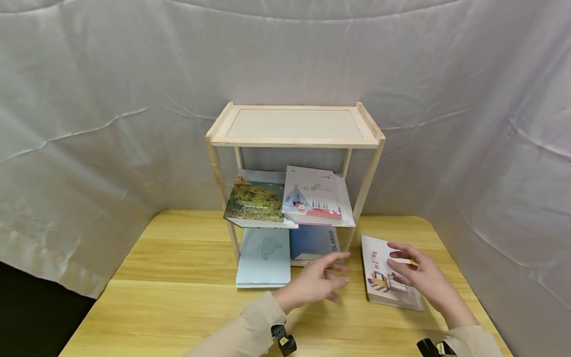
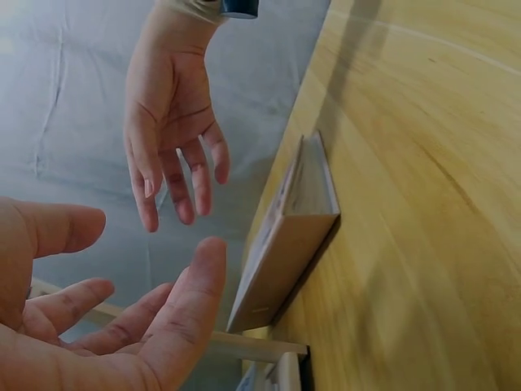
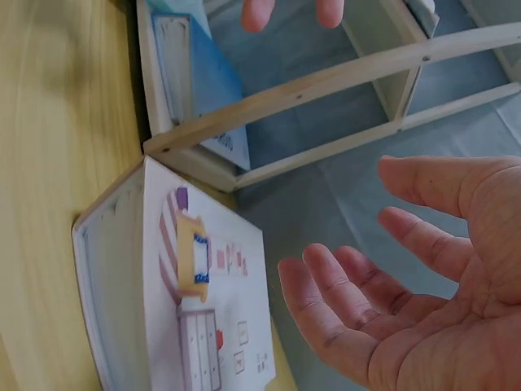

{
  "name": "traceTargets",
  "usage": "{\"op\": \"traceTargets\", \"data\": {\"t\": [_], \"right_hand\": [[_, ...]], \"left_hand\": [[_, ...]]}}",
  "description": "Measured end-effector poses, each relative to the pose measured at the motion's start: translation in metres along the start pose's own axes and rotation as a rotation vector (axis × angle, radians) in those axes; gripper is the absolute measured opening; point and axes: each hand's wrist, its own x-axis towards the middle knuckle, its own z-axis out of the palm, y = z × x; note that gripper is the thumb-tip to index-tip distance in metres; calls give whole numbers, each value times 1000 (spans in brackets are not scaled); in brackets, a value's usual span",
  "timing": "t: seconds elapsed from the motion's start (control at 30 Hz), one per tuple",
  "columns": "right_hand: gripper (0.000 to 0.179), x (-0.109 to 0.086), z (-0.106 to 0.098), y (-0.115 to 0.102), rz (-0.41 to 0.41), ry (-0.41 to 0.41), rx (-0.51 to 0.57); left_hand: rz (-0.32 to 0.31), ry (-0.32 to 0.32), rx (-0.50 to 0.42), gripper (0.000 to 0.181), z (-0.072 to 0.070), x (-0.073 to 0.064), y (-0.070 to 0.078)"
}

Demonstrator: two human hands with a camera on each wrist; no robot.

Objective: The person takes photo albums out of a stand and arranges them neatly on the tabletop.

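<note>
A white photo album (image 1: pixel 379 258) with printed furniture lies on the table to the right of the small wooden shelf (image 1: pixel 296 144). Above it hovers my right hand (image 1: pixel 421 272), fingers spread and loosely bent, holding nothing. In the right wrist view that hand (image 3: pixel 423 285) is apart from the album (image 3: pixel 220 301). My left hand (image 1: pixel 314 280) reaches in front of the shelf, left of the album, with its fingers extended and nothing in them. The left wrist view shows the album's spine (image 2: pixel 281 261) beyond the left fingers (image 2: pixel 191 318).
On the middle shelf lie a green-covered photo album (image 1: pixel 256 201) and a white album with a tent picture (image 1: pixel 316 196), partly overlapping. A light blue whale book (image 1: pixel 264 258) and a darker blue album (image 1: pixel 312 240) lie on the bottom. Grey cloth (image 1: pixel 294 59) hangs behind.
</note>
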Motion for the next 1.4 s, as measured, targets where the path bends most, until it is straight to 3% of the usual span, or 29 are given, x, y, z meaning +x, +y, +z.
{"op": "traceTargets", "data": {"t": [0.37, 0.83, 1.4], "right_hand": [[59, -5, 7, -23, -47, 3, -19], [54, -9, 17, -46, -160, 0, -10], [52, -15, 25, -70, -253, -40, 12]], "left_hand": [[14, -9, 25, 57, -4, -13, 11], [60, -18, 36, 60, -19, -25, 23], [79, 14, 99, 59, -33, -39, 35]]}}
